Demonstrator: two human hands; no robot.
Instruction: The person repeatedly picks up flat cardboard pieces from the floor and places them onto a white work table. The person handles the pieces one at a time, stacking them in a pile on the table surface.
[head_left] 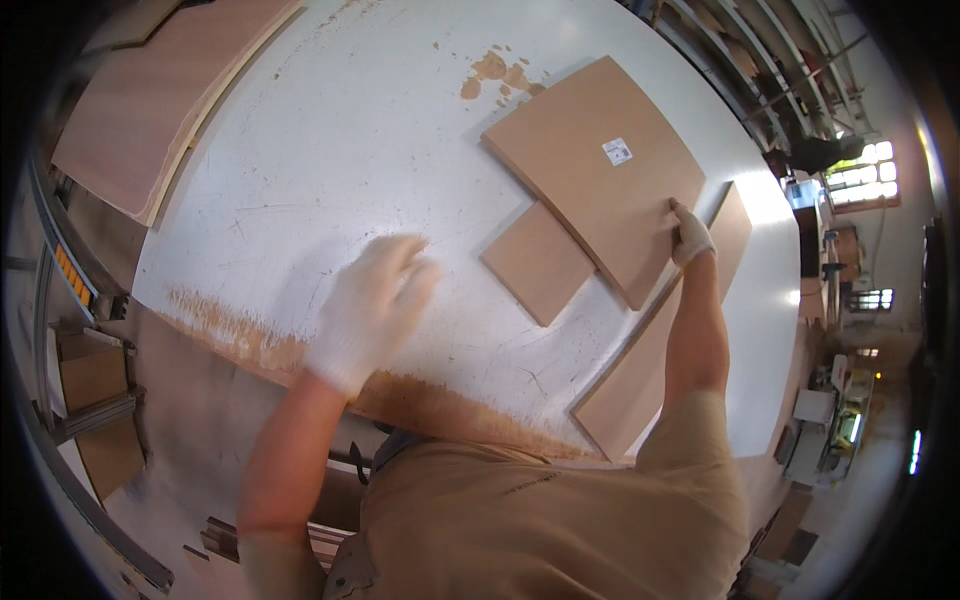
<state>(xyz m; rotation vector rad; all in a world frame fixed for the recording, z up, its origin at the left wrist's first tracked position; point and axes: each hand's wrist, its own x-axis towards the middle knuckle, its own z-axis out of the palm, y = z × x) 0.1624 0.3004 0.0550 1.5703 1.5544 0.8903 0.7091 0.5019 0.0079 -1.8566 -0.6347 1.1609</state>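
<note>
left hand point(375, 310) over white table point(310, 150) | right hand point(692, 238) at large board's point(590, 180) edge

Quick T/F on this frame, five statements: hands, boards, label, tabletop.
1. The left hand and right hand both wear white gloves. True.
2. The right hand is at the large board. True.
3. The left hand grips the small board. False: it holds no board.
4. The white label is on the long narrow board. False: it is on the large board.
5. The white tabletop is worn brown along its near edge. True.
</note>
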